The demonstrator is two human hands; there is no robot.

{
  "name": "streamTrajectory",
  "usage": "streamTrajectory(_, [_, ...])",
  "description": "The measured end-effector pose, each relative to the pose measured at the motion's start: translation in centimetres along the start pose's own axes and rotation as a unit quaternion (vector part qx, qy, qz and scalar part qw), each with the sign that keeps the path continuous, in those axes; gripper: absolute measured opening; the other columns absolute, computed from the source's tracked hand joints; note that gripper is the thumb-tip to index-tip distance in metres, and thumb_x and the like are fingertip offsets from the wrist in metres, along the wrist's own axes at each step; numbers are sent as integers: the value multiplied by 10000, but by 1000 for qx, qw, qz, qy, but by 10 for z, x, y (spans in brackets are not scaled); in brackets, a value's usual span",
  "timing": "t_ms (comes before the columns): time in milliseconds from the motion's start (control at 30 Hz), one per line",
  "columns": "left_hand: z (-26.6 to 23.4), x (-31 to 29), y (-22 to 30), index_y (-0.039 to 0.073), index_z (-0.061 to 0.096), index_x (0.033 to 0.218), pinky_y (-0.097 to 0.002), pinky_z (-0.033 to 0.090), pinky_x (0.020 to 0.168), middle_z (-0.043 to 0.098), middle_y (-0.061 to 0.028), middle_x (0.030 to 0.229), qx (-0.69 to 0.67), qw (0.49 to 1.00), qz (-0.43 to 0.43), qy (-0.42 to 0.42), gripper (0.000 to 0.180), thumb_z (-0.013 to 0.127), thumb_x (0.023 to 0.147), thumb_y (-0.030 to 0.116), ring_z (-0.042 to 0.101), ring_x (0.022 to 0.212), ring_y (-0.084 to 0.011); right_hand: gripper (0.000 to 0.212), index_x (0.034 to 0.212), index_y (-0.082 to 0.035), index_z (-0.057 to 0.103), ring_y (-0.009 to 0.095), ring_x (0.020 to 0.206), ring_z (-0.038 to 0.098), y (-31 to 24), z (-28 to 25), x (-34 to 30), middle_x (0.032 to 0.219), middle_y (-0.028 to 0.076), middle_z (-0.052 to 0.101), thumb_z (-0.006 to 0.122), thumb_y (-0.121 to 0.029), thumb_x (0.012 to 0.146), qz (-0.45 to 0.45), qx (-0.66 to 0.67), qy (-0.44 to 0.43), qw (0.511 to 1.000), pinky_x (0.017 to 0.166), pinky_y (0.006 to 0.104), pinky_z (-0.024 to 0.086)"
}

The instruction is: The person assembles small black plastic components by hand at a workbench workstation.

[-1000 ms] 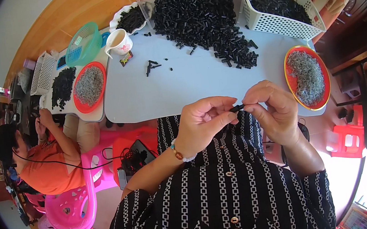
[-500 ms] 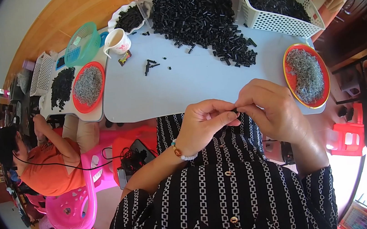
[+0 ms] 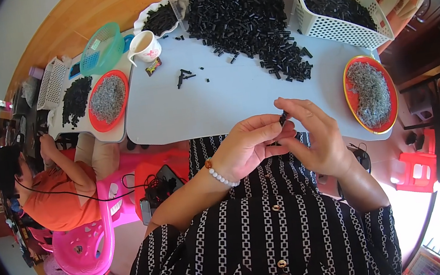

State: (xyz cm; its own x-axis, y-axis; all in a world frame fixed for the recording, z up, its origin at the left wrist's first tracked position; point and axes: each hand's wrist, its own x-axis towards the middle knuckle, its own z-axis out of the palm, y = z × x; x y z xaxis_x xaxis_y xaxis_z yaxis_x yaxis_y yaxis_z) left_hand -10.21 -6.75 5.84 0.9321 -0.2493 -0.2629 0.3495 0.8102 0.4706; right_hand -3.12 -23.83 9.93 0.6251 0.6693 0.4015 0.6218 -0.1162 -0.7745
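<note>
A small black tubular plastic piece (image 3: 283,117) is pinched between the thumb and index finger of my left hand (image 3: 251,142), above my lap at the table's near edge. My right hand (image 3: 316,139) is right beside it, thumb and fingers spread apart around the piece. Its fingers look to be at or touching the piece's far end; exact contact is unclear. On the table lies a large heap of similar black pieces (image 3: 238,14), and a few loose ones (image 3: 184,77) lie nearer on the left. A red plate (image 3: 354,112) of small clear-grey parts sits at the right.
A white perforated basket (image 3: 347,33) of black pieces stands back right. A cup (image 3: 144,48), small packet (image 3: 153,66) and scalloped dish (image 3: 139,23) sit left. Beyond them are a green basket (image 3: 115,46) and another red plate (image 3: 96,120). A person in orange (image 3: 63,201) sits left.
My right thumb and fingers have parted from their pinch at the piece. My left hand has turned and lifted slightly, keeping the piece, which shows more now. The view has shifted slightly.
</note>
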Motion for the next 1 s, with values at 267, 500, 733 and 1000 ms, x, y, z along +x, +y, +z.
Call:
streamTrajectory(267, [-8,-2,-2,10,639,1058,-378,529,900,652,-87,1041,-14,999,-40,-14,164,576,927,87,631,983,-184,420,1105,-15,574,246,860,622,10,5,-4,1001,97,641,696,-9,702,-114,-124,-2,986,866,421,458])
streamTrajectory(500, [-12,1,-7,-7,619,1079,-408,495,964,640,-116,1072,-35,997,-59,-34,216,520,961,144,627,1010,-225,342,1070,-28,581,232,843,628,17,12,-9,971,75,641,697,-34,748,-84,-86,7,993,932,449,423])
streamTrajectory(733, [-13,5,-5,-13,610,1096,-403,469,990,624,-114,1113,-70,993,-53,-75,224,501,968,135,608,1045,-218,316,1070,-40,598,211,807,630,22,16,-8,913,58,639,700,-45,770,-61,-52,20,997,975,457,395])
streamTrajectory(1000, [-14,15,2,-11,629,1055,-355,507,936,629,-87,1074,-7,999,-38,-28,192,527,960,121,615,993,-174,381,1096,-32,590,247,794,616,31,18,0,960,89,627,707,-13,735,-26,-34,54,998,937,473,430])
